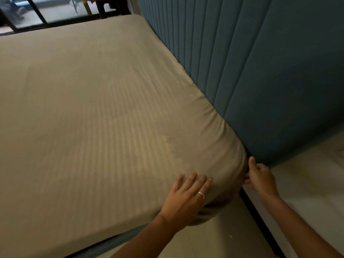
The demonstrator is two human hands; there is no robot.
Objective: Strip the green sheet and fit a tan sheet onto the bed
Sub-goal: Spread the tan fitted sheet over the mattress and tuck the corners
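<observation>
Both forearms enter from the lower edge, nearest the lens. Tan sheet (104,116) covers the whole mattress top, faintly striped, drawn smooth across the middle and gathered in small folds at the near corner against the headboard. Blue padded headboard (260,71), ribbed in vertical channels, runs along the mattress's right side. Pale tiled floor (219,231) shows below the corner. Window frame (37,13) with dark bars sits beyond the far edge. Left hand (186,198) lies flat on the sheet at the corner, fingers straight and spread, pressing down. Right hand (260,177) pinches the sheet's edge at the corner, thumb raised. Ring (201,194) sits on a left finger.
</observation>
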